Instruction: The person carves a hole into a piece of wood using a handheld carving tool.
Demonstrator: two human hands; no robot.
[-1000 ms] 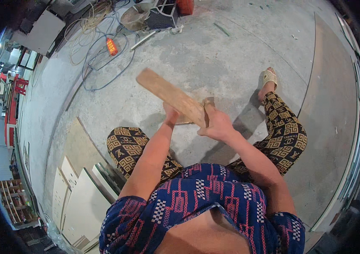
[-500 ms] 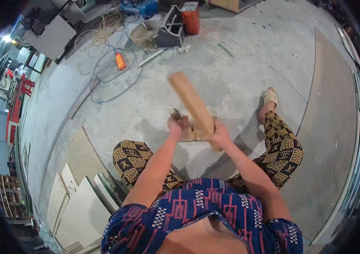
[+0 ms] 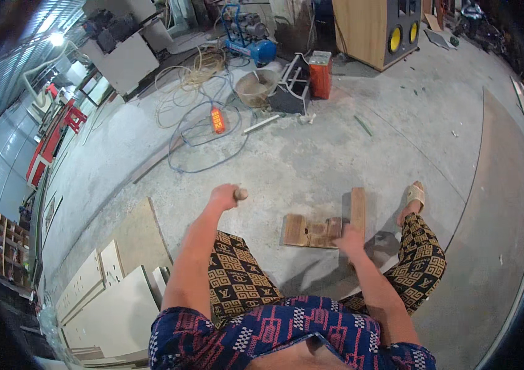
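Observation:
My left hand [image 3: 223, 196] is closed around a short round-ended piece [image 3: 241, 194], pale brown at its tip; its rest is hidden in my fist. It is raised over the floor, left of the woodwork. My right hand [image 3: 352, 240] grips the near end of a long wooden block [image 3: 358, 208], which points away from me. Left of that hand a flat wooden board [image 3: 295, 230] lies on the floor, with a smaller brown wooden piece [image 3: 318, 229] on it. Whether the long block touches the board is hidden by my fingers.
Pale panels [image 3: 117, 308] lie at my left, a large brown sheet [image 3: 501, 203] at my right. Ahead are a lit orange power strip [image 3: 217, 120] with looped cable, a bucket [image 3: 252, 92], a tool tote [image 3: 291, 92], a red can [image 3: 320, 75], a blue compressor [image 3: 255, 49] and a speaker cabinet [image 3: 376, 34].
My hands have moved apart, the left one leftward with the round-ended piece. The long block has swung from a leftward tilt to pointing away, farther right. My view has tipped up.

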